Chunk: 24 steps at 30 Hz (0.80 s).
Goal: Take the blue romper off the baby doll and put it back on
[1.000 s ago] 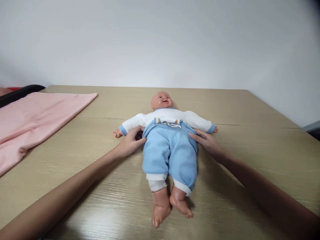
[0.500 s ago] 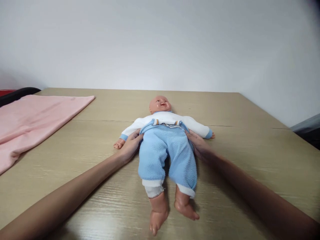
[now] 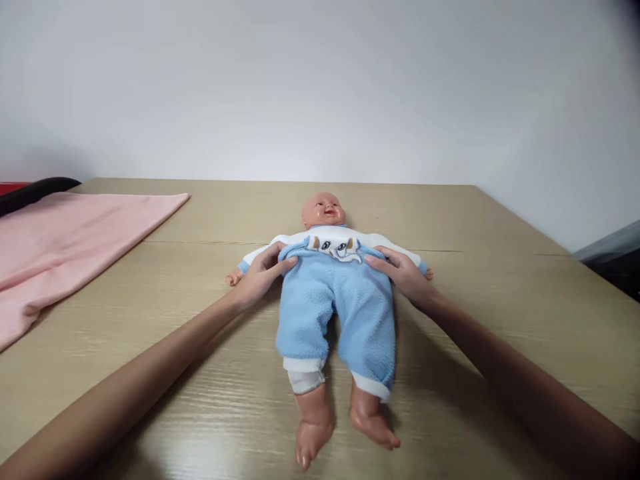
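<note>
On its back lies a baby doll (image 3: 324, 209), its head away from me and its bare feet towards me. It wears a white top (image 3: 295, 238) with blue cuffs and light blue fleece pants (image 3: 310, 300) with white hems. An animal face with eyes and a trunk is visible on the front at the waist. My left hand (image 3: 263, 273) pinches the pants' waist at the left side, thumb on top. My right hand (image 3: 403, 272) grips the opposite side of the waist, its thumb also on the front. The fingers under the cloth are partly hidden.
The doll rests on a light wooden table (image 3: 200, 373) with a seam running across it. A pink cloth (image 3: 80, 233) is spread at the left, beside a black curved edge (image 3: 40, 190). Behind the table stands a white wall (image 3: 320, 87). Something dark shows at the right edge.
Both hands have moved up to the waistband, thumbs now on the front. The waist cloth is lifted and smoothed out, and the animal face shows more fully.
</note>
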Each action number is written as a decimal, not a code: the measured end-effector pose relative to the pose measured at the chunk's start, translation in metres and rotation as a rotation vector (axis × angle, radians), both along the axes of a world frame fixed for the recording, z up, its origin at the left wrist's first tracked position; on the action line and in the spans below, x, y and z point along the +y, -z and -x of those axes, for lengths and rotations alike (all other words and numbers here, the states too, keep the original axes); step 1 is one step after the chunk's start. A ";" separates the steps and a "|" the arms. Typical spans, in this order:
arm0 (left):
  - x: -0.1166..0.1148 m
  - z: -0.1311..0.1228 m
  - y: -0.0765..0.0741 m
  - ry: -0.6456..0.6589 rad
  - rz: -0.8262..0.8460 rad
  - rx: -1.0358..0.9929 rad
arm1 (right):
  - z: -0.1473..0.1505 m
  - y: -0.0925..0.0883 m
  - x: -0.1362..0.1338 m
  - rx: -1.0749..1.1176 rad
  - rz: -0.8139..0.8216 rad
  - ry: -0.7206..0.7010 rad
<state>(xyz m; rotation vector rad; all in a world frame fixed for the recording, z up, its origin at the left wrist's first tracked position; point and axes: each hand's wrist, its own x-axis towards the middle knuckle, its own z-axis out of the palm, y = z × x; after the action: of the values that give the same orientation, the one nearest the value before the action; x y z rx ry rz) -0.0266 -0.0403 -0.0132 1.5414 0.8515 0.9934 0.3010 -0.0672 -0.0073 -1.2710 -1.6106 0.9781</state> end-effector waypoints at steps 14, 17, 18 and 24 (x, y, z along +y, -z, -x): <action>0.014 0.020 0.013 0.067 -0.187 0.488 | -0.001 0.030 0.020 -0.107 -0.007 0.102; 0.008 0.021 0.017 0.058 -0.219 0.537 | -0.009 0.041 0.002 -0.090 0.001 0.143; 0.007 0.019 0.019 0.042 -0.192 0.501 | -0.009 0.044 -0.002 -0.070 0.010 0.164; -0.007 -0.006 0.026 -0.020 0.263 -0.190 | 0.014 0.054 -0.002 0.256 0.101 0.244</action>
<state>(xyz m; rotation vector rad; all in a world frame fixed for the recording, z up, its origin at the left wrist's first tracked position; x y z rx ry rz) -0.0202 -0.0477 -0.0394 1.1985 0.8284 0.9823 0.2872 -0.0697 -0.0617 -1.3156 -1.1937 1.0311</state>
